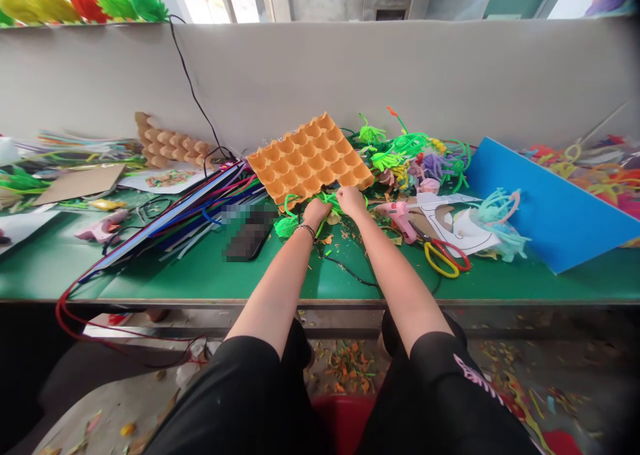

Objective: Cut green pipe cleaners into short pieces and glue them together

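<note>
An orange egg tray (310,158) lies tilted on the green table (210,275), its near edge raised. My right hand (350,200) is closed on that near edge. My left hand (316,211) is a closed fist just left of it, over green pipe cleaners (287,223) under the tray's edge; what it holds is hidden. A bracelet circles my left wrist.
A dark phone (247,233) lies left of my hands. A pink glue gun (400,213) and yellow-red scissors (445,256) lie to the right, beside paper cut-outs and a blue board (545,208). Pipe-cleaner piles (415,151) and a brown egg tray (170,147) sit behind.
</note>
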A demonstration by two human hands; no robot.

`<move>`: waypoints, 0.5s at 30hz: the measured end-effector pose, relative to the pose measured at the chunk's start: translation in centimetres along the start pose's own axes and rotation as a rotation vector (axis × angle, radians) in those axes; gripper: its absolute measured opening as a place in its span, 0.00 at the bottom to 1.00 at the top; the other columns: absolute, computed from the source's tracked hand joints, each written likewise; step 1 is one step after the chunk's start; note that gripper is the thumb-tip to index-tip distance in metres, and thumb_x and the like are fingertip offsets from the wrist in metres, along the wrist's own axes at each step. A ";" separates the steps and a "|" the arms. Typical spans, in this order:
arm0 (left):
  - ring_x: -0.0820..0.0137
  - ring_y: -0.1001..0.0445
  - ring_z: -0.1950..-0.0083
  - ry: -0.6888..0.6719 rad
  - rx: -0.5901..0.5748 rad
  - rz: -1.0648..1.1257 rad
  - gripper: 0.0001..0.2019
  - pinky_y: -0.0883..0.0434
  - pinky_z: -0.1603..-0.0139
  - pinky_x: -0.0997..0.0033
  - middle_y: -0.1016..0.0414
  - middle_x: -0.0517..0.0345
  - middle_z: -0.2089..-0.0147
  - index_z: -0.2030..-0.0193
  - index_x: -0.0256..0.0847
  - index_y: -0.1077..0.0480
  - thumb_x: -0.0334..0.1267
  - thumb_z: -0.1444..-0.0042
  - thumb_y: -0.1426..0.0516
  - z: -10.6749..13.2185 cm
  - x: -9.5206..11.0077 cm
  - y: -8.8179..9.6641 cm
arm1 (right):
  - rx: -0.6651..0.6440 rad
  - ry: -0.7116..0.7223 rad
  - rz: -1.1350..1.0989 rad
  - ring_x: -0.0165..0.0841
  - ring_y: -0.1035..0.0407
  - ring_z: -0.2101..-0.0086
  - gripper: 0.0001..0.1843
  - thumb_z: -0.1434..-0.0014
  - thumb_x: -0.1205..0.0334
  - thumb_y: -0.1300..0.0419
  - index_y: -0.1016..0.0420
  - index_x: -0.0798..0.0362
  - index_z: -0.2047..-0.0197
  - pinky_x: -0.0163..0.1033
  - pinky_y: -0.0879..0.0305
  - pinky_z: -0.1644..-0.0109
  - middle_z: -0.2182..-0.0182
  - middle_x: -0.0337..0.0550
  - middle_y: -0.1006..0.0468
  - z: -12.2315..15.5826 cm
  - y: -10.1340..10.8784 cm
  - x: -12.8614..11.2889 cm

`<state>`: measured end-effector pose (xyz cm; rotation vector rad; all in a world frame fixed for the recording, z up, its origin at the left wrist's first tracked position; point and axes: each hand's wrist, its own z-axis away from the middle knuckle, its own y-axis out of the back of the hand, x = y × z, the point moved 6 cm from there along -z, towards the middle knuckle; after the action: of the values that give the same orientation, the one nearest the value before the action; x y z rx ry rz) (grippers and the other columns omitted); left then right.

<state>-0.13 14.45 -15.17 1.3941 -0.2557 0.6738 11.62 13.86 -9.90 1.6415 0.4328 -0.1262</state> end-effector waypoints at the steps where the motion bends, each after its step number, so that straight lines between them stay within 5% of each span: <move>1: 0.66 0.30 0.51 0.004 0.000 0.001 0.17 0.29 0.53 0.59 0.32 0.50 0.49 0.49 0.37 0.35 0.42 0.42 0.47 -0.1 -0.1 0.0 | 0.039 0.007 -0.013 0.36 0.31 0.56 0.13 0.37 0.62 0.53 0.28 0.55 0.57 0.42 0.36 0.54 0.58 0.48 0.26 0.1 0.6 -0.1; 8: 0.66 0.30 0.51 0.026 0.005 0.024 0.17 0.30 0.53 0.59 0.32 0.50 0.49 0.49 0.37 0.36 0.41 0.42 0.47 -0.4 -0.3 -0.2 | 0.306 0.106 -0.086 0.34 0.31 0.61 0.17 0.37 0.62 0.57 0.28 0.55 0.59 0.35 0.39 0.57 0.64 0.47 0.24 2.4 7.2 -2.0; 15: 0.66 0.30 0.51 0.039 -0.003 0.117 0.17 0.30 0.52 0.59 0.32 0.50 0.49 0.49 0.37 0.36 0.41 0.42 0.47 -0.1 -0.2 -0.1 | 0.757 0.296 -0.379 0.30 0.30 0.70 0.16 0.37 0.58 0.53 0.28 0.56 0.64 0.36 0.36 0.64 0.70 0.43 0.25 6.2 15.1 -3.2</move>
<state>-0.32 14.51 -15.39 1.3693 -0.3094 0.7958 15.07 6.29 4.51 2.3130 1.0109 -0.3662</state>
